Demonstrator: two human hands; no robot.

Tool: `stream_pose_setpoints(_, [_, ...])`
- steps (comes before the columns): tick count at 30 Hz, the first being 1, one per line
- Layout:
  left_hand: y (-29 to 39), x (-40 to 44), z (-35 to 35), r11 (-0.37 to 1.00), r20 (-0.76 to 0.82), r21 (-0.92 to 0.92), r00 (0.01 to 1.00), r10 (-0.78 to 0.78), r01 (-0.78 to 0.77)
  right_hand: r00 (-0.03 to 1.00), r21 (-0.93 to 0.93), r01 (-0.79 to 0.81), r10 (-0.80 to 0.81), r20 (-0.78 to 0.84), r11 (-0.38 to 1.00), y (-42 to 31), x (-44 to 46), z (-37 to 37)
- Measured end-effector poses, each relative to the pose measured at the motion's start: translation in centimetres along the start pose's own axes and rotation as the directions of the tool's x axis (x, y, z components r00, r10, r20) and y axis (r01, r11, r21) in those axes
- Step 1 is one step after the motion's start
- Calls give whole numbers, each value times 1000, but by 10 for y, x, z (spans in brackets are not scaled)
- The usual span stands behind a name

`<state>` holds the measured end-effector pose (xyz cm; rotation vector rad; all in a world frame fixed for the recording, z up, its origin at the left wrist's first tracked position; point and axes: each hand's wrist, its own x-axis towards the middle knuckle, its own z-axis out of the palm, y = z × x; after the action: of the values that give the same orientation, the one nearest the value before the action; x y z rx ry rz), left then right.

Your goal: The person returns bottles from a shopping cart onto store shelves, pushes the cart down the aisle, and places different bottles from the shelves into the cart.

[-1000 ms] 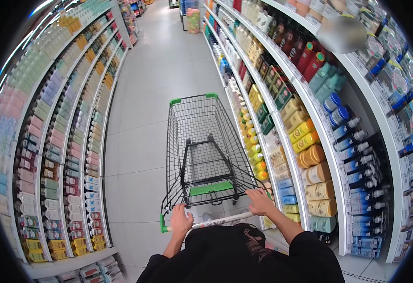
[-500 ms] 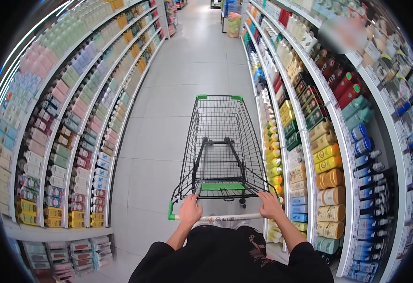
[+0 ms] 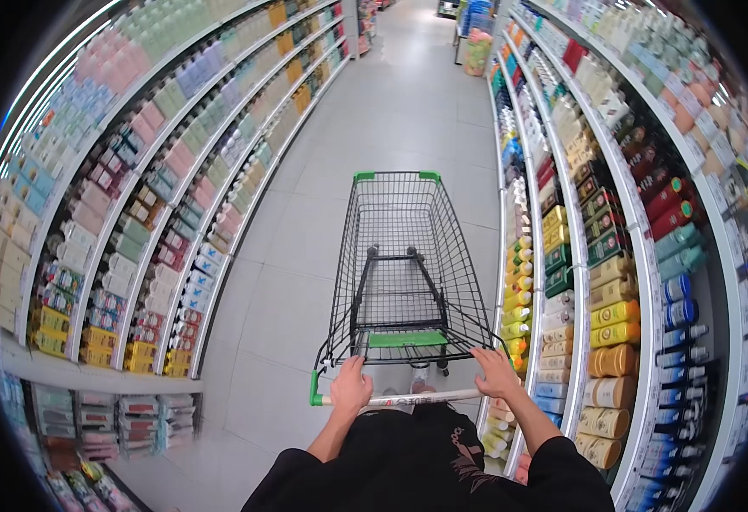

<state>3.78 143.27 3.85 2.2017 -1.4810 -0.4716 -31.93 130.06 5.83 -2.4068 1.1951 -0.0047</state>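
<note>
Grip of the left hand (image 3: 351, 384): palm down across the handle (image 3: 451, 396), left of its middle. Grip of the right hand (image 3: 496, 373): palm down at the right end of the same bar, fingers forward, their tips near the cart's rear rim. Both touch the bar; whether fingers close around it underneath, cannot tell. Green cap (image 3: 315, 388) just left of the left hand, on the handle's end.

Shopping cart (image 3: 455, 256) directly ahead of both hands, mid-aisle, nearer the right side. Black wire basket, green panel (image 3: 408, 340) at the rear, green corner pieces (image 3: 429, 176) on the front rim. One shoe (image 3: 421, 375) visible just beyond the handle. Black shirt (image 3: 374, 465) below, pinkish print on its right side.

Right shelf (image 3: 650, 375) alongside the cart: yellow bottles (image 3: 615, 322), amber tubs (image 3: 611, 361) and cream tubs (image 3: 604, 422) stacked along one tier, blue pump bottles (image 3: 677, 367) on the next tier outward.

Left shelf (image 3: 118, 377) across grey floor tiles (image 3: 280, 324), farther from the cart. Pink bottles (image 3: 113, 58) high up, yellow packs (image 3: 49, 333) at the near end, bagged goods (image 3: 135, 431) below. Far down the aisle, right side: multicoloured bin (image 3: 477, 51), contents too small to make out.
</note>
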Motion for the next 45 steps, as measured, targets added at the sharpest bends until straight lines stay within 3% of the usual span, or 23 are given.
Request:
stream_pose_setpoints(5, [-11, 7, 5, 998, -60, -16, 996, -67, 66, 996, -72, 47, -41, 78, 996, 0, 27, -6])
stream_pose_setpoints(7, [-13, 13, 6, 993, -128, 114, 992, 20, -5, 993, -92, 73, -64, 104, 993, 4, 38, -7])
stream_pose_setpoints(10, [-8, 21, -2, 993, -65, -15, 991, -114, 114, 992, -64, 92, -86, 94, 994, 4, 54, -12])
stream_pose_setpoints(22, [-2, 52, -9, 962, -99, -3, 958, -270, 271, 965, -61, 247, -239, 112, 967, 18, 135, -34])
stream_pose_setpoints(45, [1, 77, -10, 842, -374, -102, 764, -526, 529, 809, -53, 554, -522, 270, 831, 7, 294, -59])
